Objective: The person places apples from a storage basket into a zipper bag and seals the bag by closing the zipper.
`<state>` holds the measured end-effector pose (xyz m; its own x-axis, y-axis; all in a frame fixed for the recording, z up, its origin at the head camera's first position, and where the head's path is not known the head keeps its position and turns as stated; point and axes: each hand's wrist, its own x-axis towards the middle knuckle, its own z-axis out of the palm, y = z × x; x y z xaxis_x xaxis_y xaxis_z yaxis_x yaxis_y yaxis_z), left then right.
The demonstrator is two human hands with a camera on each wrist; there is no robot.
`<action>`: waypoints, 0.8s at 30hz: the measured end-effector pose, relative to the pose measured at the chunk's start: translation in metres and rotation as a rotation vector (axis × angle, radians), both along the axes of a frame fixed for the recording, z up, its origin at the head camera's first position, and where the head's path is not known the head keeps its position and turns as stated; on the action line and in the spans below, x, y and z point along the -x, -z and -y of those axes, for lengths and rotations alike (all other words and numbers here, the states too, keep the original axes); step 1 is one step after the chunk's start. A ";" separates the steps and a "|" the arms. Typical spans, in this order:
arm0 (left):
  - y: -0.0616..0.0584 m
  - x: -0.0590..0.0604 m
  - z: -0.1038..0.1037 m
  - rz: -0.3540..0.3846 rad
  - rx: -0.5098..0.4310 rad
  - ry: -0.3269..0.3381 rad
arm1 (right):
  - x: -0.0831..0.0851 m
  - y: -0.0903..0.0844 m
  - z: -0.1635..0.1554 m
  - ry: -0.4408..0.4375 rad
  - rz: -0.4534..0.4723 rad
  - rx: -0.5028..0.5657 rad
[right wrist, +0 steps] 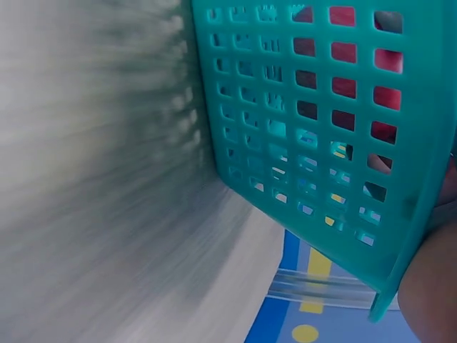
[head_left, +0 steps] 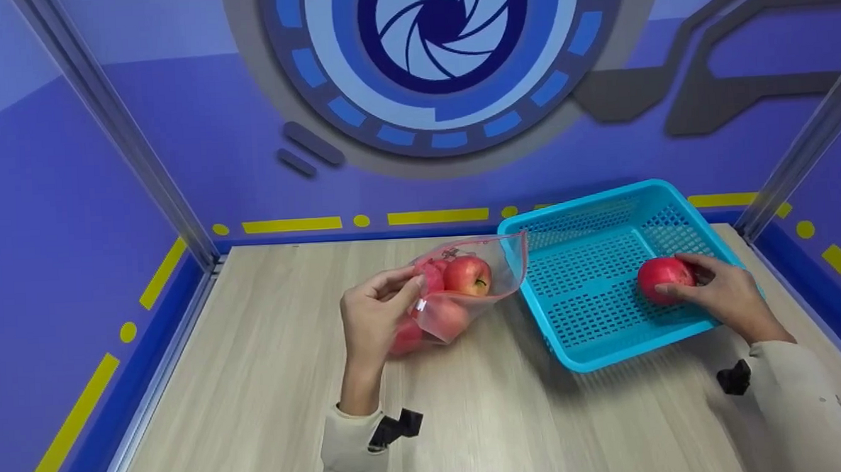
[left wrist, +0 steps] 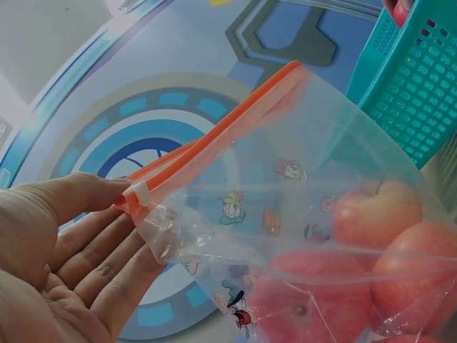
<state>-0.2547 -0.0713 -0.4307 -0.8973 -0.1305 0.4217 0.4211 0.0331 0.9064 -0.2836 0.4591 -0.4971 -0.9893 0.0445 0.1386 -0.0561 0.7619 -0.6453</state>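
Note:
A clear zip bag point(head_left: 458, 291) with an orange zip strip point(left wrist: 214, 139) and cartoon prints lies on the wooden table point(head_left: 257, 385). It holds several red apples point(head_left: 467, 275) point(left wrist: 371, 214). My left hand point(head_left: 373, 316) point(left wrist: 71, 243) pinches the bag's open edge at the slider. To the right stands a turquoise mesh basket point(head_left: 592, 257) point(right wrist: 307, 143). My right hand point(head_left: 721, 295) grips a red apple point(head_left: 665, 279) inside the basket, near its right wall; through the mesh in the right wrist view that apple point(right wrist: 385, 93) shows red.
Blue walls with yellow dashes and metal corner posts point(head_left: 125, 135) enclose the table on three sides. The basket sits close to the back right corner. Bare wood stretches across the table's front and left.

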 end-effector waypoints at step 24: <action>0.002 0.002 -0.002 0.003 -0.013 -0.010 | 0.001 -0.005 0.002 0.112 -0.075 0.121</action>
